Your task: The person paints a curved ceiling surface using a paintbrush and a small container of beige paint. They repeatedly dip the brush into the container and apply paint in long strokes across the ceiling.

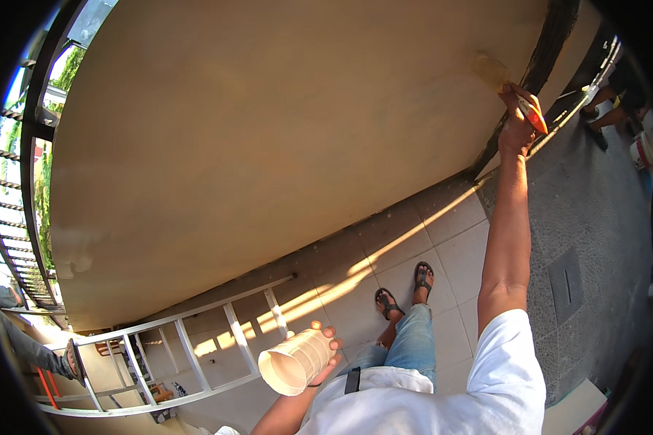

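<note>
My right hand (516, 127) is stretched up and to the right, its fingers closed round the handle of a paintbrush (535, 118) with an orange-red end. The brush's pale, wide bristles lie on or very close to a plain beige-brown wall (283, 138), near a dark vertical post (544, 61). Low in front of my body, my left hand (331, 362) grips a cream-coloured ribbed plastic container (297, 360) from its right side. The container is tilted with its round mouth facing left. What is inside it cannot be made out.
An aluminium ladder (194, 355) stretches across the lower left, with another person's foot (72, 360) on it. Dark metal bars (29, 138) line the left edge. Light floor tiles (453, 264) meet rough grey paving (588, 217). Another person's legs (608, 116) and a bucket (640, 152) show far right.
</note>
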`<state>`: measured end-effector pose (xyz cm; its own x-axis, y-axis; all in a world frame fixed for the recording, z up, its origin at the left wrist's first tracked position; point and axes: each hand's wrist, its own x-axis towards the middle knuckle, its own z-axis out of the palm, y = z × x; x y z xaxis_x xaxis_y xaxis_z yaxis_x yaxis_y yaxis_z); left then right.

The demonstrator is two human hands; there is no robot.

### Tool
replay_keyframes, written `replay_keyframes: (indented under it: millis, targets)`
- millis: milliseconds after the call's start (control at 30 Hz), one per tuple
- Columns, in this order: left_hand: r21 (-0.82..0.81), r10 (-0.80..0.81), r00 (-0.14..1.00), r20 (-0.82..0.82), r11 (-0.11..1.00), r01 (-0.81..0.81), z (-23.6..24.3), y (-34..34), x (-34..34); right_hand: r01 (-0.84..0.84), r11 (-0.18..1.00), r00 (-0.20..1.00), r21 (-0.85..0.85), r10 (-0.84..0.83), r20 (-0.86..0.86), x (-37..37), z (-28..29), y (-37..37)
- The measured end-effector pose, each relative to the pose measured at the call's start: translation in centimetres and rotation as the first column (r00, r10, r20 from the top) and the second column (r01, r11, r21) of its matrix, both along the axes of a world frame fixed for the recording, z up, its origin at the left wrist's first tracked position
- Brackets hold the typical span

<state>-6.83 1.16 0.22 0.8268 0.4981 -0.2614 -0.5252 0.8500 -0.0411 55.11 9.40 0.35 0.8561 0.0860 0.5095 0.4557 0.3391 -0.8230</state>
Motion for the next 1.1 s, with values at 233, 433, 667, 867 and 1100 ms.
replay_keyframes:
  millis: [233,433,667,867,1100]
  targets:
    - [0.041,-0.01,1.0,-0.029,0.999,0.011,0.6,0.3,2.2,0.464,0.885,0.803,0.041,-0.439,0.403,0.2,2.6,4.5]
    - [0.044,0.01,0.998,-0.063,0.999,-0.008,1.4,0.2,8.4,0.009,0.993,0.873,-0.12,0.05,0.485,-15.4,0.2,7.6]
    - [0.056,-0.006,1.0,-0.013,0.998,0.007,1.6,-0.7,18.4,-0.663,0.749,0.745,-0.004,0.66,0.096,-5.3,2.7,3.6]
    - [0.002,-0.016,1.0,0.018,1.0,0.016,0.9,-1.7,25.4,-0.721,0.693,0.691,0.004,0.718,0.082,10.1,3.8,1.9]
    - [-0.003,0.003,1.0,0.003,1.0,-0.003,0.8,-1.6,30.0,-0.652,0.758,0.745,-0.014,0.644,0.17,12.3,2.3,1.3]
